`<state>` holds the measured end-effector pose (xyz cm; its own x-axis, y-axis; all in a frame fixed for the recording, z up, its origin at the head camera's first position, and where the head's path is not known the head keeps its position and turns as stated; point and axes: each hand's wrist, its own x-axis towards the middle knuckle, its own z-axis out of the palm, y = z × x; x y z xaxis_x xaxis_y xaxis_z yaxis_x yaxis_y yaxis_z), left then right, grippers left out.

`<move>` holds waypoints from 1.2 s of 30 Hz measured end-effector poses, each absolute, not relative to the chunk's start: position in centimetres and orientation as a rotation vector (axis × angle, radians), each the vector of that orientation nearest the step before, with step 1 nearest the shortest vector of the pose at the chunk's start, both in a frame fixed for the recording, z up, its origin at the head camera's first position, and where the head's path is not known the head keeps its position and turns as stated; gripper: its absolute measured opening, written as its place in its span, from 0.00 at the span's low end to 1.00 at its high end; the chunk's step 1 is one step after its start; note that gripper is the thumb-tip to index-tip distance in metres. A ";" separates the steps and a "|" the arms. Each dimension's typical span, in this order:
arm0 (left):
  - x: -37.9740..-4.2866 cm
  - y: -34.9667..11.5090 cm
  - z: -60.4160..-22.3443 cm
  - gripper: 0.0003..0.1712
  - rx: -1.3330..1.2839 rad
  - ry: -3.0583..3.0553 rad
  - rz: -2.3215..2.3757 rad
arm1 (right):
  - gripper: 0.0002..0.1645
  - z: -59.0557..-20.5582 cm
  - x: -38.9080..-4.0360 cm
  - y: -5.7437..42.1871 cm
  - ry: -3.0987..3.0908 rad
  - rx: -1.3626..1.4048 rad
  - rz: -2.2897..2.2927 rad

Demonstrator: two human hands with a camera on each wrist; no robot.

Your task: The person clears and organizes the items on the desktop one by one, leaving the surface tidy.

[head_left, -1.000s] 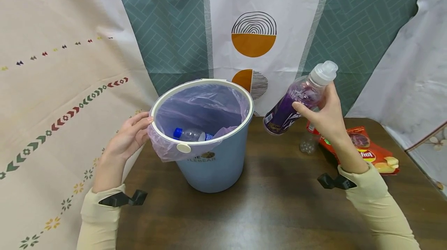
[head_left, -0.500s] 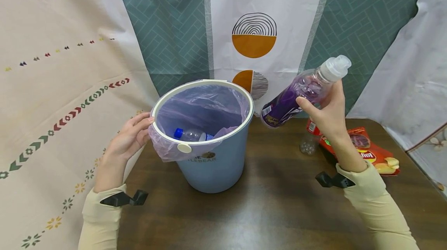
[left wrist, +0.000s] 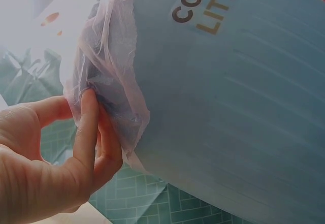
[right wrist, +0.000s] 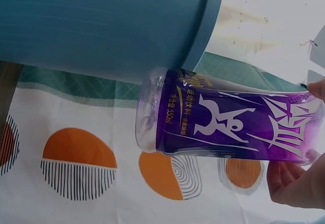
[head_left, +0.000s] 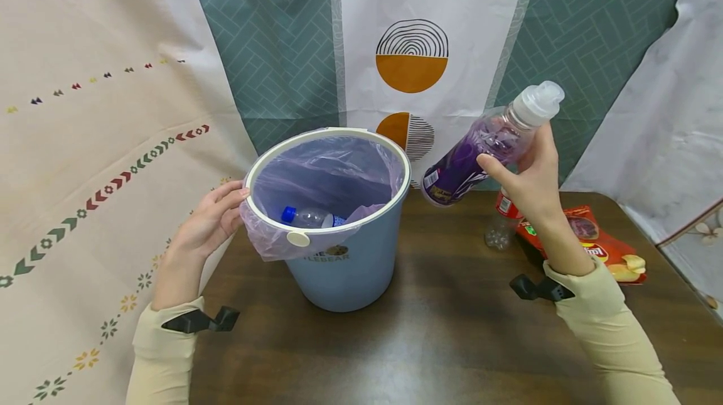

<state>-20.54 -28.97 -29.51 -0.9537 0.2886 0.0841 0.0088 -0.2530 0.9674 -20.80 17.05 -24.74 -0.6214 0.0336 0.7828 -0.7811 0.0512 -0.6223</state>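
A blue trash bin (head_left: 350, 276) with a cream rim stands on the table, lined with a thin pink plastic bag (left wrist: 109, 76). My left hand (head_left: 206, 220) pinches the bin's left rim and the bag folded over it, fingers and thumb on either side. Inside lies a clear plastic bottle (head_left: 310, 218) with a blue cap. To the right of the bin, my right hand (head_left: 533, 188) grips a purple-labelled drink bottle (head_left: 460, 169) near its upper part. The bottle is tilted, white cap up and to the right, its base near the bin's right rim and outside the opening.
Behind my right hand stands a clear bottle (head_left: 499, 229) with a red label. Beside it a red chip bag (head_left: 607, 248) lies on the brown wooden table (head_left: 446, 329). Patterned cloth curtains (head_left: 412, 3) hang close behind and at both sides.
My right hand has shifted slightly right and up, and the purple bottle has tipped a little flatter, its base rising toward the bin's rim. My left hand stays at the rim.
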 end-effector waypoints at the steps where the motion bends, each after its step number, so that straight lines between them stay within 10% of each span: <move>1: -20.6 -29.0 -29.5 0.14 0.363 1.798 2.325 | 0.39 -24.6 -20.7 17.0 -1.695 0.758 1.639; 36: -21.0 -29.1 -29.8 0.11 0.410 1.697 2.378 | 0.48 -21.7 -21.3 15.6 -1.453 0.900 1.682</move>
